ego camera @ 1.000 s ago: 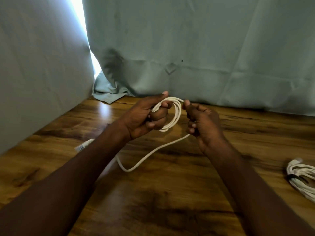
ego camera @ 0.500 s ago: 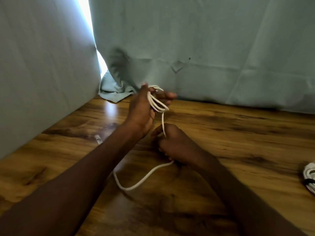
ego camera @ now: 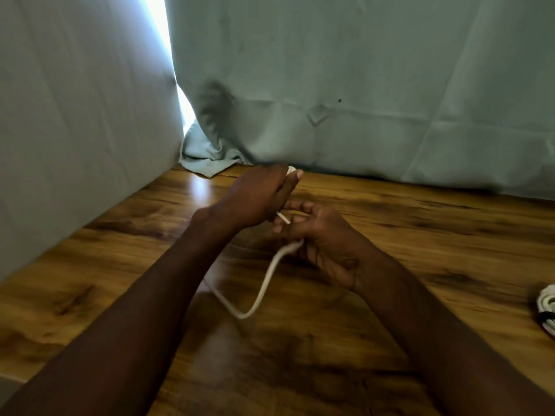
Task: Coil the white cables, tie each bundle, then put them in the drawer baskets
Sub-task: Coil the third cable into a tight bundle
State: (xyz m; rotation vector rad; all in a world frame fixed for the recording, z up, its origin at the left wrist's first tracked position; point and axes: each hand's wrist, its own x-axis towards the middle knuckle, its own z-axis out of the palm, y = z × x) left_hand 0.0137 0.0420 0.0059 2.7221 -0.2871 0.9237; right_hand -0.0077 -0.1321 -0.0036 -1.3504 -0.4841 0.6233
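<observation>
Both hands meet over the wooden table, close to the back edge. Left hand is curled round the white cable: a bit of white shows at the top by the thumb tip, and a short straight piece sticks out below the palm. How many loops sit inside the fist can't be told, fingers hide them. Right hand is just below and to the right of the left, touching or nearly so, fingers curled, gripping the cable where it leaves the fist. From the right hand the loose length hangs down toward the table, bends in a sharp V approx. between the two forearms, then runs back up-left under the left arm, where it's lost from view.

At the far right edge of the table lies a second cable bundle, white, coiled, w/ a dark band across it; only partly in frame, well apart from the hands.

Pale green cloth hangs behind the table and along the left side, w/ a bright gap of light between the two sheets.
</observation>
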